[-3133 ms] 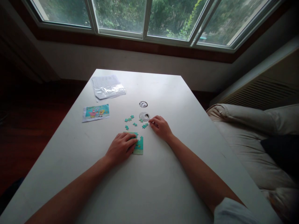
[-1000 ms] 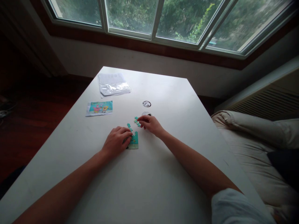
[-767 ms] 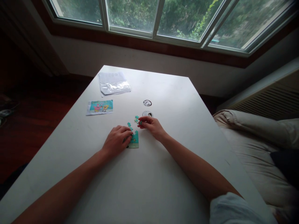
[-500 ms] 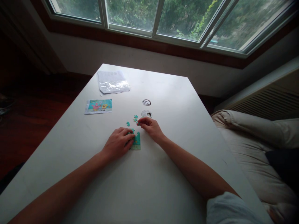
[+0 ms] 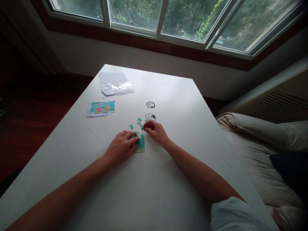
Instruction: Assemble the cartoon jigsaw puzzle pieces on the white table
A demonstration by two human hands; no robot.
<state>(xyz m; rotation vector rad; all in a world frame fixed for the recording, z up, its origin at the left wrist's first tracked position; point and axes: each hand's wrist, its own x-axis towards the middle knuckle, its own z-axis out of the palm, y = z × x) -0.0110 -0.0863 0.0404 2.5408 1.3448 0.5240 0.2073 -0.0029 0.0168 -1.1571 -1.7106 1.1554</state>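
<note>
A partly joined jigsaw puzzle, teal with a pale green lower edge, lies flat on the white table. My left hand rests over its left side, fingers spread and slightly bent, hiding much of it. Just beyond the puzzle's top edge, my right hand pinches a small teal puzzle piece between thumb and fingertips. Several loose pieces lie close by, among them one teal piece to the left and another piece farther back.
A cartoon picture sheet lies at the left of the white table. Behind it are papers in a clear plastic sleeve. Two round openings sit in the tabletop past my right hand. A beige padded seat stands at the right.
My right hand has shifted very slightly right, its pinched piece now showing beside the fingertips. My left hand stays on the puzzle. The whole view has moved a little.
</note>
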